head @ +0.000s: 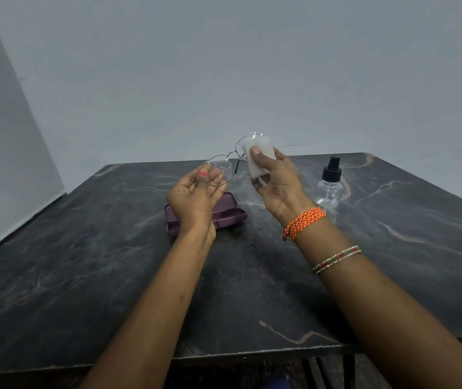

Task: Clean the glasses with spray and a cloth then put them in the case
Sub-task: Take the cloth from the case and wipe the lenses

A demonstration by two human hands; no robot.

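Head-camera footage showed a pair of thin metal-framed glasses (232, 160) held up above a dark marbled table (83, 276). The lens on the left side, speckled with droplets, was pinched at its lower rim by the fingers of the left hand (196, 197), whose thumbnail was painted red. The other lens was covered by a white cloth (257, 158), which was pressed against it by the thumb of the right hand (277, 181); the cloth was gripped between that thumb and the fingers behind, though how the fingers lay at the back could not be clearly made out. One temple arm was seen stretching out to the right, past the cloth. A purple case (224, 217) lay open on the table beneath the left wrist, partly hidden by it. A clear spray bottle (329, 183) with a black nozzle stood upright on the table, just right of the right hand. An orange thread band (302, 223) and a beaded bangle (336, 259) were worn on the right forearm.
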